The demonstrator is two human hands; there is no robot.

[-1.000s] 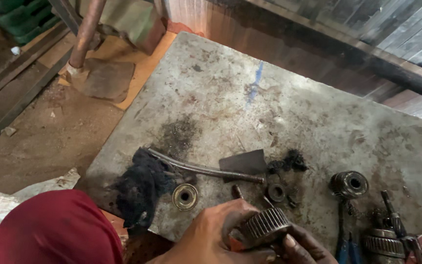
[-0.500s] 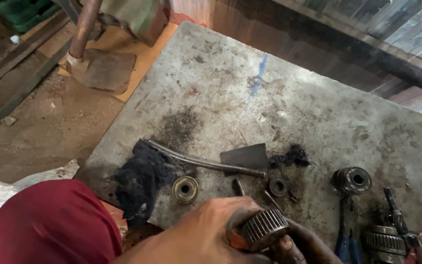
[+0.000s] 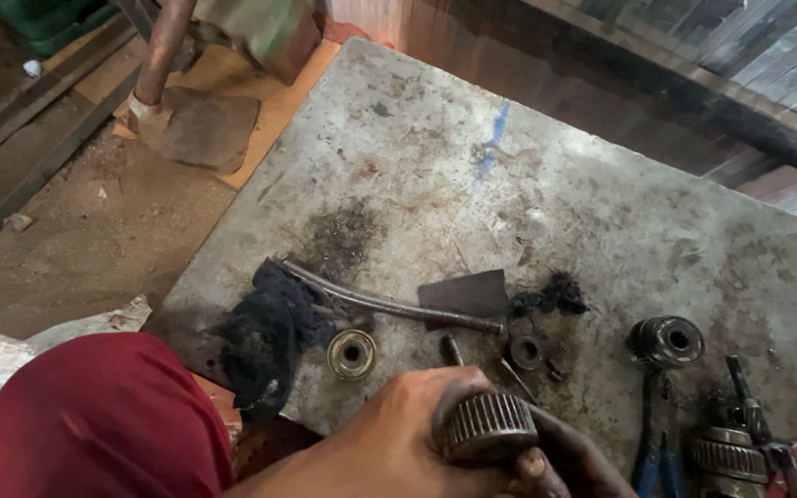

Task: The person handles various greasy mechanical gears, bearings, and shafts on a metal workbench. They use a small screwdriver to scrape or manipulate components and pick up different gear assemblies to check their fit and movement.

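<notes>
Near the grey slab's (image 3: 509,184) front edge, a ribbed, greasy metal gear (image 3: 488,424) sits clasped between left hand (image 3: 389,443) and grimy right hand (image 3: 574,461), fingers curled tight.

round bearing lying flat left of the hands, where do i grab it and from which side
Take the round bearing by its outer rim, from straight above. It lies flat on the slab, hole up, so the rim is exposed all round. Mind the black rag close on its left.
</notes>
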